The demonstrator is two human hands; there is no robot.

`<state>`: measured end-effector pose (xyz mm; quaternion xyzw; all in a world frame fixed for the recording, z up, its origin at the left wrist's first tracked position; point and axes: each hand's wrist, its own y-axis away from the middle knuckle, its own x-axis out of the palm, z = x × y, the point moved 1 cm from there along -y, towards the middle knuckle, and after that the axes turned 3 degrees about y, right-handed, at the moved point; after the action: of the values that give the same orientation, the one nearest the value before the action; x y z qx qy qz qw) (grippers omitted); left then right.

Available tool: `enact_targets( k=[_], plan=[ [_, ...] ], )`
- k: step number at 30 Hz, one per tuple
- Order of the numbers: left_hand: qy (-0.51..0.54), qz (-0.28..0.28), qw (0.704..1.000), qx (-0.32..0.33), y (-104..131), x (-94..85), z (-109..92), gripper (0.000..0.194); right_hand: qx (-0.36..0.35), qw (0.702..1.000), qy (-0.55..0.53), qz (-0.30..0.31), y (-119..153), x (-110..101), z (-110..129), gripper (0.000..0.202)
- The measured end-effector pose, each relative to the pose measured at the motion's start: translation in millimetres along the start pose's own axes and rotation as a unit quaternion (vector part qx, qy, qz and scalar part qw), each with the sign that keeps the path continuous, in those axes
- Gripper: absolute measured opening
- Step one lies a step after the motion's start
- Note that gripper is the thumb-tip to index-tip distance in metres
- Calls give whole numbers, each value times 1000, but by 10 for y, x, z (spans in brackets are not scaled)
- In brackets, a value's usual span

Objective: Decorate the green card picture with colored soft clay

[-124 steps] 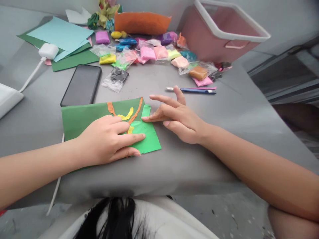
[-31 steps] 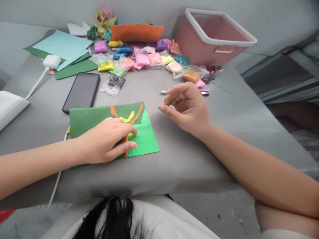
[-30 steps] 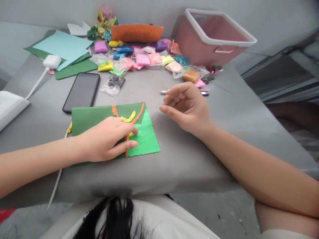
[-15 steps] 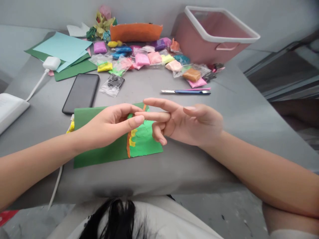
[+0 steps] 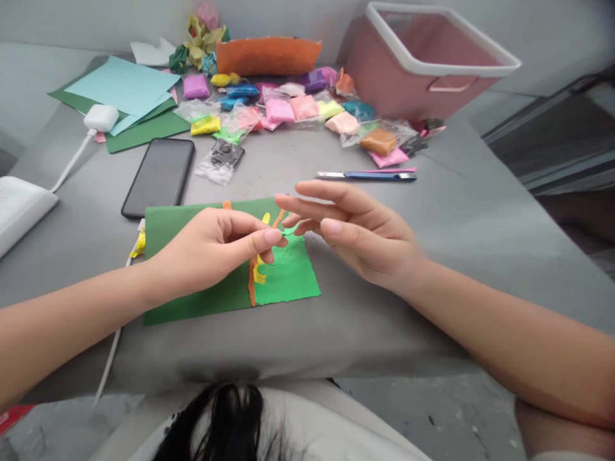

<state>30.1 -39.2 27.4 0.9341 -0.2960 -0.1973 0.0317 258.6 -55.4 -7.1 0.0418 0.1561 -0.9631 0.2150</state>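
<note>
Over a dark green sheet of card (image 5: 192,306) my left hand (image 5: 225,246) is closed, thumb and forefinger pinched. A thin strand of green clay (image 5: 289,233) shows at those fingertips; most of it is hidden. My right hand (image 5: 360,234) is just to the right with its fingers apart, fingertips close to the strand. It grips nothing that I can see. The card's right part carries a bright green clay layer (image 5: 291,275), edged with an orange clay strip (image 5: 252,288) and yellow clay pieces (image 5: 260,278). My left hand covers part of this pattern.
Behind the card lie a black phone (image 5: 158,178), a blue craft knife (image 5: 379,176) and several bagged clay packs (image 5: 280,110). A pink basket (image 5: 398,83) stands back right, an orange clay-like trough (image 5: 269,56) at the back. Coloured paper (image 5: 122,86) and a white charger (image 5: 100,118) are left.
My right hand has turned and drawn slightly right, its fingers lifting off my left hand. My left fingertips have shifted a little right, and the green strand shows between the hands.
</note>
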Motion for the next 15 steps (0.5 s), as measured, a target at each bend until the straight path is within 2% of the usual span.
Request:
enact_targets(
  k=[4, 8, 10, 15],
  plan=[
    [2, 17, 1000, 0, 5, 36, -2, 39, -55, 997, 44, -8, -3, 88, 10, 22],
    [3, 38, 999, 9, -21, 71, -23, 40, -99, 990, 63, -77, -19, 145, 29, 22],
    [14, 36, 999, 15, -34, 78, -37, 38, -118, 984, 100, -90, -20, 149, 54, 21],
    [48, 37, 998, 1, -47, 66, -47, 39, -134, 970, 201, -35, -7, 161, 137, 19]
  ],
)
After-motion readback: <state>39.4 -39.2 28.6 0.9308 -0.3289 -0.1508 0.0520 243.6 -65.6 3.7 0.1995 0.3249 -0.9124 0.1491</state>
